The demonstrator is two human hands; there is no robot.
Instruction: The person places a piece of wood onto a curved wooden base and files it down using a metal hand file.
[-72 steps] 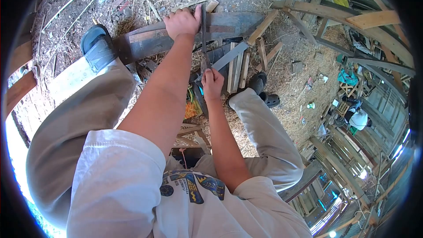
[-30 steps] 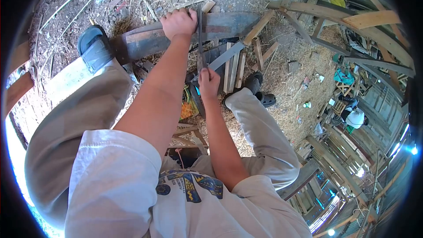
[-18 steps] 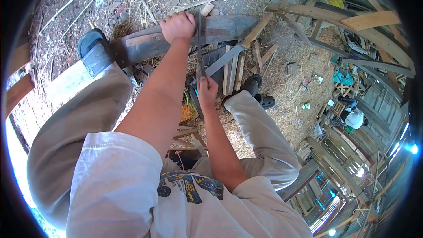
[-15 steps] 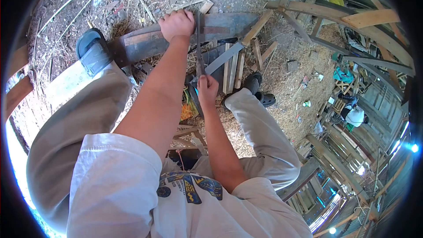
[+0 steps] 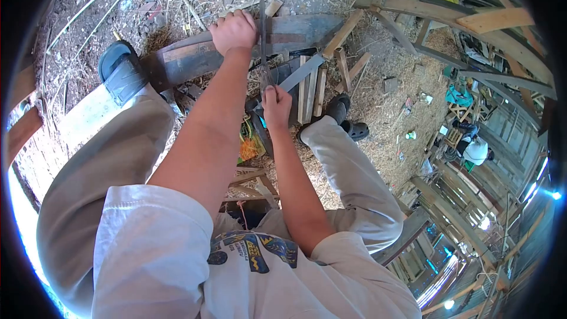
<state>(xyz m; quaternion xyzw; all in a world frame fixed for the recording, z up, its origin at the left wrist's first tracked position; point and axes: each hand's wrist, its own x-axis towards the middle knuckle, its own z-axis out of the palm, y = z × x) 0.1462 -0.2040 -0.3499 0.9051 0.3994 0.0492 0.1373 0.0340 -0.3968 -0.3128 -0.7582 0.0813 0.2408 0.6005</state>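
My left hand (image 5: pixel 234 31) is closed over the edge of a dark, weathered wooden board (image 5: pixel 189 62) with a curved outline. My right hand (image 5: pixel 276 108) is wrapped round the near end of a handsaw (image 5: pixel 264 44), whose long narrow blade appears almost edge-on. The blade crosses the board just right of my left hand; its handle is mostly hidden by my fingers. Close to my right hand, a flat grey strip (image 5: pixel 302 73) slants up to the right and meets a lighter wooden bar (image 5: pixel 344 34).
Short wood offcuts (image 5: pixel 311 91) stand beside my right foot. My left foot, in a dark sandal (image 5: pixel 123 71), is against the board. Joined wooden beams (image 5: pixel 425 13) reach along the upper right. Shavings (image 5: pixel 384 124) and scraps cover the ground. Another person (image 5: pixel 474 152) is far right.
My right hand and the handsaw have moved forward, away from my body, so the blade's tip reaches farther past the board. My left hand stays on the board; the view has shifted slightly.
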